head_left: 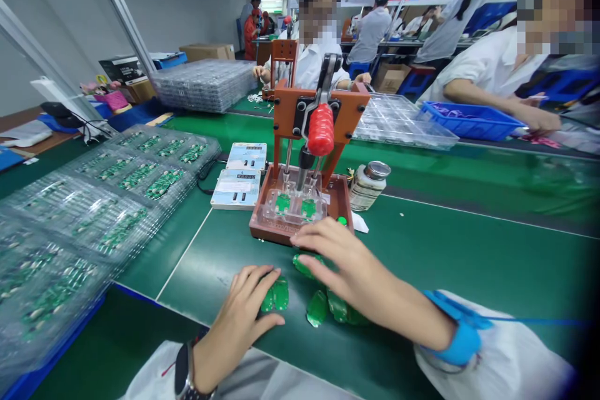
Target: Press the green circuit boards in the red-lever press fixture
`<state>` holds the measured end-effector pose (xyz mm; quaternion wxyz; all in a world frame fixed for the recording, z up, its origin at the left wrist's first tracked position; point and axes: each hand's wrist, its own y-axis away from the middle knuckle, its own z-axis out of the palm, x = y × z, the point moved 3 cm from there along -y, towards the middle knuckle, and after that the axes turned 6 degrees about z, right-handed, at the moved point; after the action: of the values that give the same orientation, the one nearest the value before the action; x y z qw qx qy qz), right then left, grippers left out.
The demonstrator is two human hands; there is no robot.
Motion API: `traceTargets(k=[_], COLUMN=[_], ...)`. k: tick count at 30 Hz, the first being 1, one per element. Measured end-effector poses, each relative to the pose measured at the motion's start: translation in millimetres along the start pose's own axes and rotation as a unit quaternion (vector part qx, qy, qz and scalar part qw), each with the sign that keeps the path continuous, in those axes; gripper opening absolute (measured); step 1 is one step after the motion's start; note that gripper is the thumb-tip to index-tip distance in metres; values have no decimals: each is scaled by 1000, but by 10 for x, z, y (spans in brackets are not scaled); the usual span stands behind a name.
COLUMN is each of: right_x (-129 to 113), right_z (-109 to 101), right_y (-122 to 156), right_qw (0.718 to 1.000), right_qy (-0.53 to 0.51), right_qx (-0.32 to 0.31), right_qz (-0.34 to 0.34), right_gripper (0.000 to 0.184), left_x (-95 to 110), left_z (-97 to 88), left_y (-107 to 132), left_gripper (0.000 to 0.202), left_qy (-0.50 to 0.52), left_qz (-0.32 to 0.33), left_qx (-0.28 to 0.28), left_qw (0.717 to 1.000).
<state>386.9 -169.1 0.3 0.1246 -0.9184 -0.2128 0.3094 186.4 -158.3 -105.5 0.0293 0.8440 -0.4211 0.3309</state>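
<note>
Several green pieces (317, 308) lie on the table (450, 256) before the press (321, 131), some partly hidden beneath the right hand (347, 262), which extends palm down, fingers apart. The left hand (244, 303) arches at two more pieces (281, 294), partly covering one; whether it grips them cannot be determined.

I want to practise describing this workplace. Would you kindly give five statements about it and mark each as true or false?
1. The press has a red handle grip. True.
2. The blue band is worn on the left. False: the blue band is on the right; a watch is on the left.
3. Two green pieces sit in the clear fixture. True.
4. The jar stands left of the press in the picture. False: the jar stands to its right.
5. The left hand is at other green pieces on the table. True.
</note>
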Motion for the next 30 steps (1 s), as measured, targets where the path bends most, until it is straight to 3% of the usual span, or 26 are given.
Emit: traceTargets(k=[4,8,14,18,22,30], right_x=[-133,-197,-238,-280,-282,-199], right_z=[-521,-767,-773,-737,-719,-708], right_y=[-162,-290,-546,-641,-683,-786], right_qw=[979,945,947,953,945,944], right_qy=[-29,-55,-19,31,57,-28], right_qx=[197,321,300,277,297,292], right_qz=[-32,-41,-113,-121,-127,-151], right_gripper=[19,20,37,35,28,30], left_x=[-16,-37,-24,-22,-21,-73], left_z=[-2,-43,-50,-30,-19,15], left_y=[-44,-97,-159,-156,-150,-141], left_gripper=[54,51,54,50,41,40], left_qy=[40,70,102,113,108,112], left_qz=[-4,-1,5,1,6,14], left_qx=[-1,-11,-50,-42,-36,-22], left_qw=[999,998,994,993,993,993])
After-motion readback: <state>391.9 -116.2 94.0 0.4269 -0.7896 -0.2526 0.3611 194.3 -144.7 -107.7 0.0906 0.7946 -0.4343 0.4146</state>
